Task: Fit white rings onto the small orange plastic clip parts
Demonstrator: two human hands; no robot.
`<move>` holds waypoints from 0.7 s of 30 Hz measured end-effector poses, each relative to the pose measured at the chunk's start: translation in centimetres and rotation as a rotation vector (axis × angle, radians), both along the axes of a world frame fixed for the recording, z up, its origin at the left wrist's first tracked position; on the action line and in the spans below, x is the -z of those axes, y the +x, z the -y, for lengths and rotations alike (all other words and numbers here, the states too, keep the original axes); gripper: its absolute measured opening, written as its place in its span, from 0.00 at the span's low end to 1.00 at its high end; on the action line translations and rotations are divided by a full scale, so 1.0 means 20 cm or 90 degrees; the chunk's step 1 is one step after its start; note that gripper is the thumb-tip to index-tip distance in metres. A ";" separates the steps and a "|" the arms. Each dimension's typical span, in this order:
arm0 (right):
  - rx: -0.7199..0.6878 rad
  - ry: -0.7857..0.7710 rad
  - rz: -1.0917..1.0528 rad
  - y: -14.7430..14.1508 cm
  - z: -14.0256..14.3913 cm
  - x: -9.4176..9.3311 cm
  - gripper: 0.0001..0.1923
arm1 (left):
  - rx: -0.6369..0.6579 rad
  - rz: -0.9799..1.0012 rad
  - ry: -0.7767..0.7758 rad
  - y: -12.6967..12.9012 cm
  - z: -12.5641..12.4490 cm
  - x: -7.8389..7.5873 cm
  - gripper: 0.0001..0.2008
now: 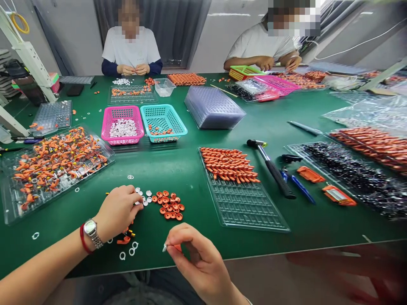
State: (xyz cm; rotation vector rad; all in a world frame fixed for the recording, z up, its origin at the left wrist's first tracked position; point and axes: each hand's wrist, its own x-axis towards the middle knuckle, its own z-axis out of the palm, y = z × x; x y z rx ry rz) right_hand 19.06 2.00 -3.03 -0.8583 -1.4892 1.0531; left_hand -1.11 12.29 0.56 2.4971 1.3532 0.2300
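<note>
Resting part-filled on the green tabletop (149, 165), the clear ribbed plastic tray (251, 207) holds tapered orange plastic pieces (227, 164) farthest, bare rows nearest. The left hand (117, 207) curls its fingers, hold unclear; the right hand (202, 260) pinches a small orange-and-silver piece (178, 247). Shallow round orange cups (169, 207) and flat white discs (149, 193) beside the left lie loose, apparently unused.

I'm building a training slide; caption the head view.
Left hand at the white discs, right hand pinching a small orange part, at a green table.

From the wearer's head, a camera is facing forward and down over a green worktable (165, 169), near edge close, gray curtain (173, 25) far beyond.
</note>
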 end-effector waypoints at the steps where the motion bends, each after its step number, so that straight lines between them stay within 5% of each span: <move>1: 0.008 -0.006 -0.003 0.00 0.00 0.00 0.13 | -0.001 -0.002 -0.003 0.01 0.00 0.01 0.05; 11: 0.070 -0.014 0.004 -0.04 -0.02 -0.01 0.11 | 0.010 0.148 -0.068 0.04 0.17 -0.03 0.09; 17: 0.064 -0.014 0.023 -0.07 0.00 -0.03 0.10 | -0.150 0.533 -0.396 0.03 0.37 0.01 0.05; 21: 0.073 -0.014 0.067 -0.11 0.02 -0.04 0.09 | -0.209 0.598 -0.449 0.02 0.44 0.06 0.07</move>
